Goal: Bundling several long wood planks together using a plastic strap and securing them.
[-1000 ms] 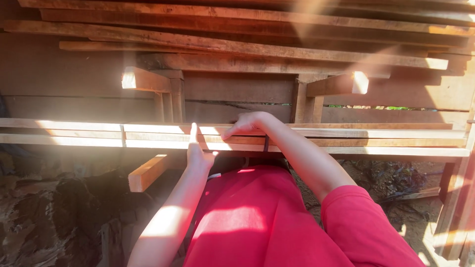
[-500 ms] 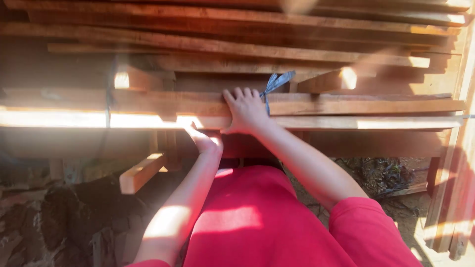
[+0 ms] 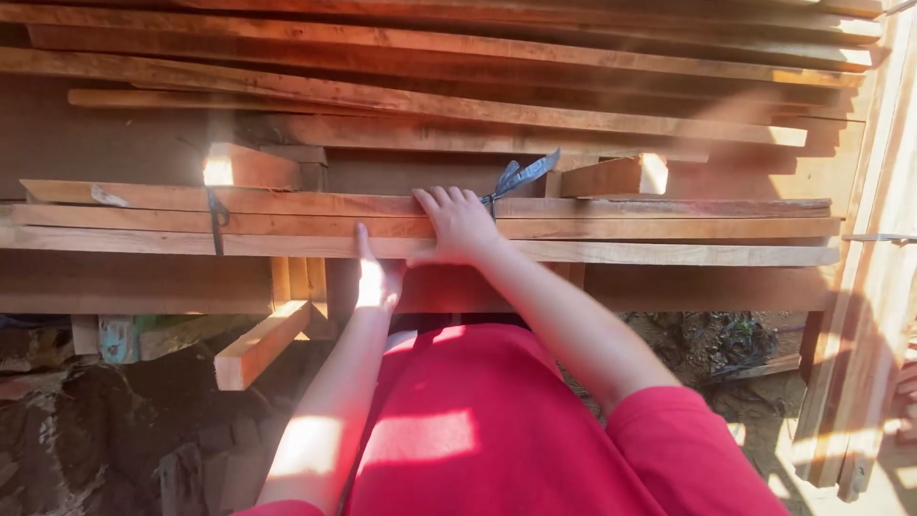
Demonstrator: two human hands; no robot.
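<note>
A bundle of long wooden planks [image 3: 630, 229] runs across the view at chest height, tied with a dark strap [image 3: 218, 222] on the left and a second strap [image 3: 516, 178] near the middle. My right hand [image 3: 458, 225] lies over the top of the bundle beside the middle strap, fingers curled across the boards. My left hand [image 3: 377, 277] presses up against the bundle's lower front edge, index finger pointing upward. Both arms reach out from my red shirt [image 3: 478, 430].
Behind the bundle stands a tall stack of planks [image 3: 458, 86] with short spacer blocks [image 3: 611, 176]. A short timber piece [image 3: 260, 342] juts out below left. Upright boards [image 3: 860, 315] stand at the right. Dark soil and debris [image 3: 105, 430] cover the ground.
The bundle has gone from low in front of me to higher against the stack. My right hand has shifted onto its top and my left hand under its front edge.
</note>
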